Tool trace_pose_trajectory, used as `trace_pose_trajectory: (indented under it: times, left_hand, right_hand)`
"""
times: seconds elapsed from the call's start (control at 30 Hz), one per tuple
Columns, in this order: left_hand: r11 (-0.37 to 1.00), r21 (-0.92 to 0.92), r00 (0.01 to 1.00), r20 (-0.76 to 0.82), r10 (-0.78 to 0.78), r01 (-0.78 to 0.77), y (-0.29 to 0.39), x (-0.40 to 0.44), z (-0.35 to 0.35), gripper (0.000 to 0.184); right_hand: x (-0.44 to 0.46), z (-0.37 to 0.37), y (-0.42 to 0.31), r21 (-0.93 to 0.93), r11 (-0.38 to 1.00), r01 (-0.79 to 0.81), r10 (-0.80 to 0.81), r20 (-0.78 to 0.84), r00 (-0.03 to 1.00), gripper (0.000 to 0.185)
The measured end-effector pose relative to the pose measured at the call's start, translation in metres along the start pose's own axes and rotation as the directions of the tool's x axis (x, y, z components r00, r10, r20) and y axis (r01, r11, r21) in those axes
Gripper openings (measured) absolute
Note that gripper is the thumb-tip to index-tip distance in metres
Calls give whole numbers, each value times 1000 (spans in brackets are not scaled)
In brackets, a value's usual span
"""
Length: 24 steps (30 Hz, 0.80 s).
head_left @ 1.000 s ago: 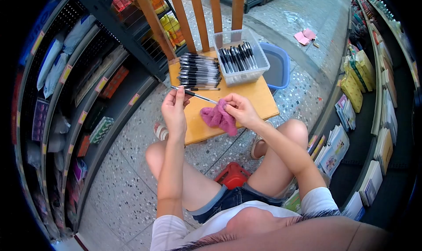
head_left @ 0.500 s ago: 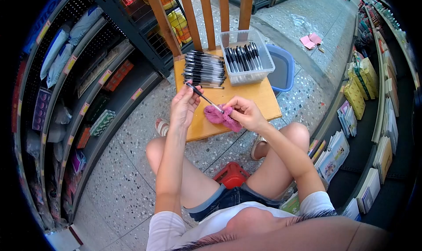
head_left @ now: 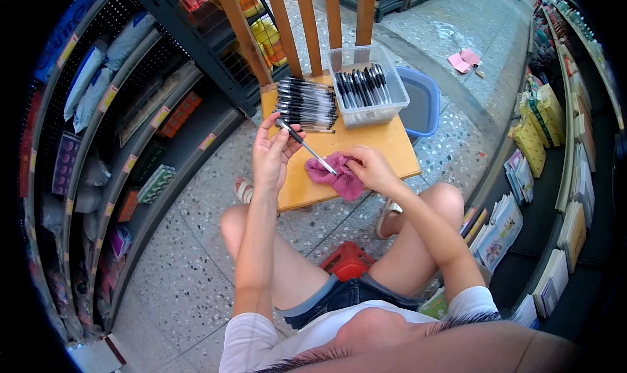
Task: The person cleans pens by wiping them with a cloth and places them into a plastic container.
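My left hand grips a pen by its black-capped end, and the clear barrel slants down to the right. Its far tip lies over a pink cloth. The fingers of my right hand are closed on the cloth's upper right edge. Both hands are above the seat of a wooden chair. Beyond my left hand, a row of similar black-capped pens lies on the seat. More pens stand slanted in a clear plastic box at the back right.
A blue basin sits on the floor behind the chair's right side. Between my legs shows a red stool. Stocked shelves curve along the left and right. Pink paper lies on the floor.
The cloth has come off the pen's clear end, where my right fingers were pinching it. My left fingers have shifted on the capped end, and the cloth is spread wider.
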State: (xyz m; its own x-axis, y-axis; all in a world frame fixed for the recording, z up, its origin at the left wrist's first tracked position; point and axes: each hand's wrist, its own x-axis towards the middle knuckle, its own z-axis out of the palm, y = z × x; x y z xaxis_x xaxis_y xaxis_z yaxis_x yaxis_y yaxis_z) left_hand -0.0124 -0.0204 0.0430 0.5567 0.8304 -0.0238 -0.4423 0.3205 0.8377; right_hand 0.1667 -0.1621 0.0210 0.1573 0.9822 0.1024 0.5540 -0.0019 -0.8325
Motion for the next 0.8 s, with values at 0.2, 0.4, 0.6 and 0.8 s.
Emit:
trace_pose_trajectory:
  times: [0.2,0.4,0.6,0.8]
  left_hand:
    - [997,78,1000,-14,13,-12,-2,-1,1,40]
    - [994,104,998,-47,35,-30,-1,2,6,38]
    - [988,139,997,-41,67,-61,11,22,27,37]
    - [979,197,999,18,48,-51,23,61,63,38]
  right_hand:
    - [3,12,16,-338,924,180,-281,-279,918,25]
    - [0,-10,-18,157,986,55,-38,-110,993,22]
    - [2,-20,-18,497,865,-76,66,37,997,25]
    - [10,-40,-19,569,819,-81,111,-18,994,22]
